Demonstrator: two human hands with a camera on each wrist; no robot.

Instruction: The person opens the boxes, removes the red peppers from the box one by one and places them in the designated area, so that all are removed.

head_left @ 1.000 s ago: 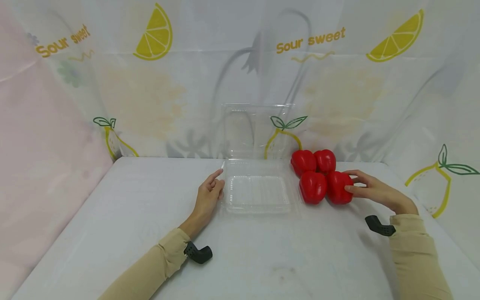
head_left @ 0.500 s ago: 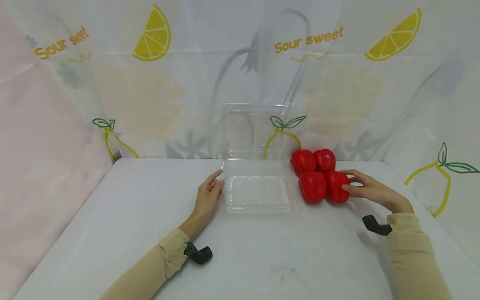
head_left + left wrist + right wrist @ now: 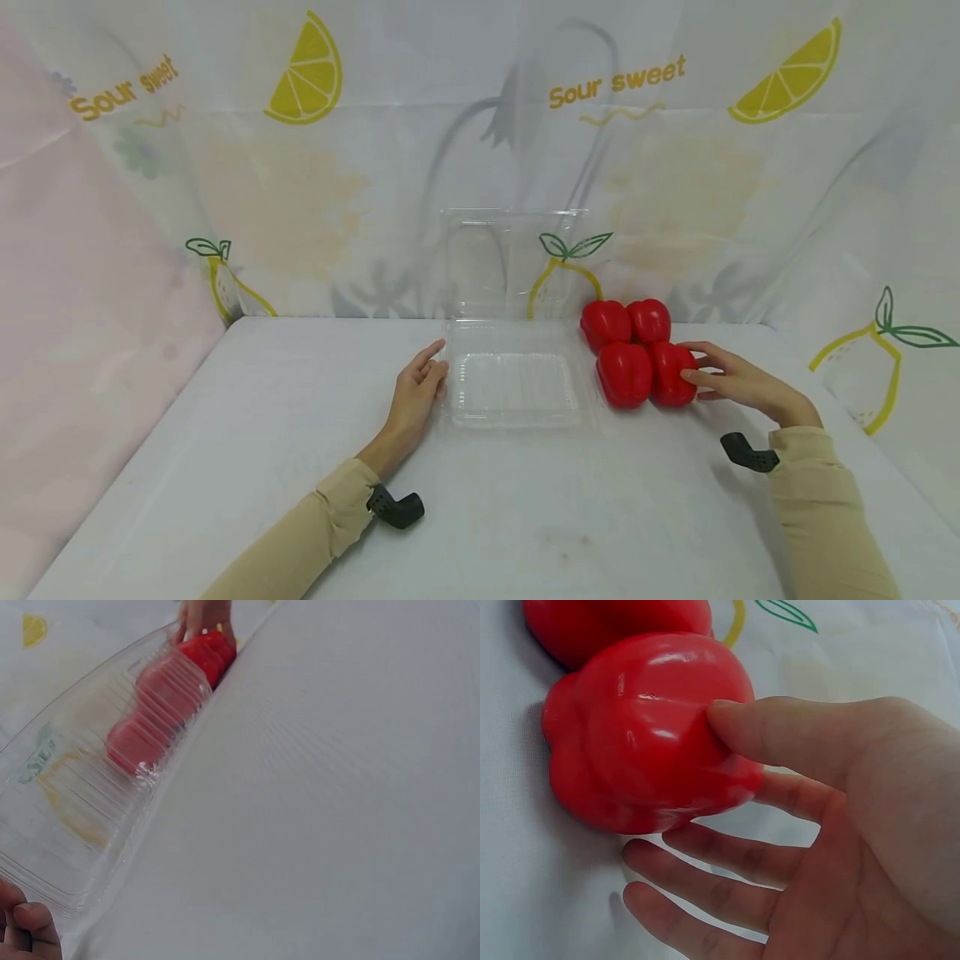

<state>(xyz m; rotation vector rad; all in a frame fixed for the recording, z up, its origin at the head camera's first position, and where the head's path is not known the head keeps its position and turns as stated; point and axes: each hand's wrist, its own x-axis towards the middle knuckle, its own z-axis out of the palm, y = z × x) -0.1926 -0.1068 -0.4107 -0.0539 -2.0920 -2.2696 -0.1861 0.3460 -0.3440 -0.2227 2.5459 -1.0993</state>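
Note:
Several red bell peppers lie in a close cluster on the right in the head view. My right hand (image 3: 723,379) is at the front right bell pepper (image 3: 673,375). In the right wrist view its thumb (image 3: 739,724) rests on the pepper's upper side, and the other fingers stretch out beside and below it. A clear plastic clamshell container (image 3: 517,417) lies in the middle, its lid (image 3: 480,267) raised at the back. My left hand (image 3: 412,392) holds the container's left rim, index finger pointing along it. In the left wrist view only its fingertips (image 3: 34,919) show, near the container's edge.
The other bell peppers, front left (image 3: 625,375), back left (image 3: 606,325) and back right (image 3: 649,319), sit beside the container's right edge. A printed curtain (image 3: 405,167) rises behind the white tabletop (image 3: 300,400), and more cloth hangs along both sides.
My right hand and the front right bell pepper have shifted slightly left, closing in against the front left pepper. My left hand and the container have stayed put.

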